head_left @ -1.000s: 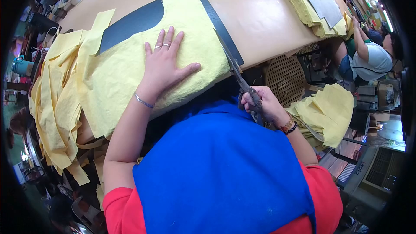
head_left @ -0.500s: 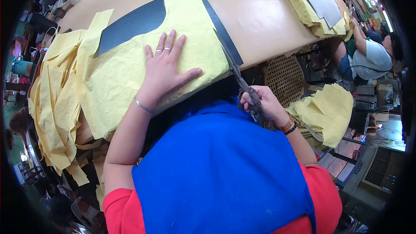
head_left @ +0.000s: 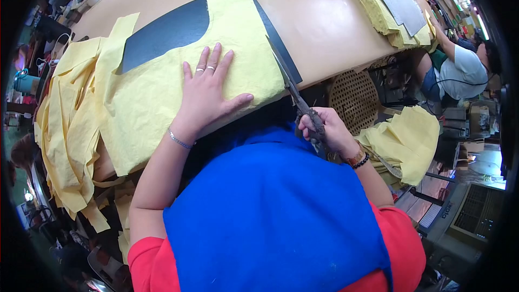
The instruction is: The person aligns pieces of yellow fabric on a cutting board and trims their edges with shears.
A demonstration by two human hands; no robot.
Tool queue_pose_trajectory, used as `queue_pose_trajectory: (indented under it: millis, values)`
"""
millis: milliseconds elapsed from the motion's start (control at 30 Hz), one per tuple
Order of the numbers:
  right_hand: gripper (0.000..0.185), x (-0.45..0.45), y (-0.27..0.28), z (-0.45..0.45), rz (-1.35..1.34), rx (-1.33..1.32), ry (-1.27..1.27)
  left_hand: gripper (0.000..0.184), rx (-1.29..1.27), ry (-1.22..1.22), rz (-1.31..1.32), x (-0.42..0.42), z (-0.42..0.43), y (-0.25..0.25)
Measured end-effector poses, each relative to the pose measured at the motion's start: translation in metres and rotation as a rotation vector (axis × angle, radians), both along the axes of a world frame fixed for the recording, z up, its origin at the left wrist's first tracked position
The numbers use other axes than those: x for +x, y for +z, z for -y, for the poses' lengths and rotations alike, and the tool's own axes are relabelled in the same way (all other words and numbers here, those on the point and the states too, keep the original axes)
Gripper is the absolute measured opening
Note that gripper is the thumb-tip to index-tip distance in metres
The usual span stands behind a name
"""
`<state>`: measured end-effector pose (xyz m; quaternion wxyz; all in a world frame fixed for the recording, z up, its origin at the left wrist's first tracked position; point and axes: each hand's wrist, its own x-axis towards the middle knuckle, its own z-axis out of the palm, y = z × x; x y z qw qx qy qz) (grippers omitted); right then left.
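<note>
My left hand [head_left: 208, 89] lies flat on a pale yellow fabric piece [head_left: 146, 103], fingers spread, with rings on two fingers. Under the fabric is a dark board [head_left: 167, 35], part of it showing above and to the right. My right hand [head_left: 327, 130] grips the dark handles of large scissors [head_left: 294, 91]. Their blades point up and left along the fabric's right edge, over the board; whether they are closed is hard to tell.
Yellow strips [head_left: 70, 124] hang over the left end of the tan table [head_left: 324, 21]. Stacked yellow pieces under a grey sheet [head_left: 397, 0] lie at the upper right. A woven chair [head_left: 354, 97], more yellow fabric [head_left: 405, 140] and another person [head_left: 459, 73] are at the right.
My left hand and the yellow fabric have shifted slightly, the hand a little down and right. The scissors have barely moved. The other person at the right has changed posture.
</note>
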<state>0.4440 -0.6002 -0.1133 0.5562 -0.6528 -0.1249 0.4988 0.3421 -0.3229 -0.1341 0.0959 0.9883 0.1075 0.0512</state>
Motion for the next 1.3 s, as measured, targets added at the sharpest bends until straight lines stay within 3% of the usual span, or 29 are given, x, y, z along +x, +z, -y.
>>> queue_pose_trajectory:
  millis: [467,1300]
  values:
    - [0.02,-0.002,-0.001,0.001,-0.015,0.051,-0.033,0.088,0.002,0.051,-0.008,0.013,-0.021,-0.001]
    - [0.023,-0.004,-0.01,-0.019,0.029,0.078,-0.11,0.094,-0.005,0.003,0.011,-0.009,0.003,-0.003]
